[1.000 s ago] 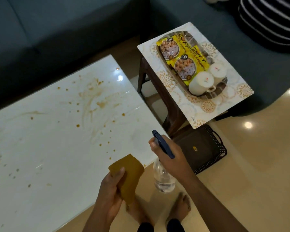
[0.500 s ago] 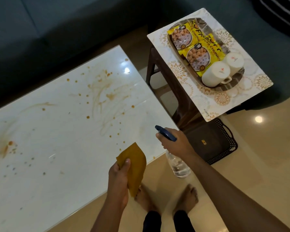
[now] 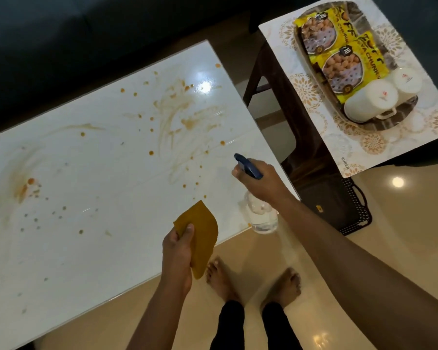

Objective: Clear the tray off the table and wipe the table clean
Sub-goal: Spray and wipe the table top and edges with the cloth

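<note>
Left hand (image 3: 178, 248) gripping cloth (image 3: 204, 237), right hand (image 3: 262, 181) clasping spray bottle (image 3: 259, 213) over table (image 3: 91, 248) edge

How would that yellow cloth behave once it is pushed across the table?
The cloth is probably floppy: it droops from the left hand. It looks thin, so likely light. It should flatten and drag over the stains.

Two tables on a tiled floor

We see a white glossy table (image 3: 91, 198) smeared and dotted with orange-brown stains (image 3: 177, 112). Just beside its right end stands a side table (image 3: 364, 152) with a patterned top; on it lies a tray (image 3: 379, 123) bearing two yellow snack packets (image 3: 344, 64) and two white cups (image 3: 372, 102). On the floor (image 3: 402, 236) beneath lies a black basket (image 3: 357, 210).
</note>
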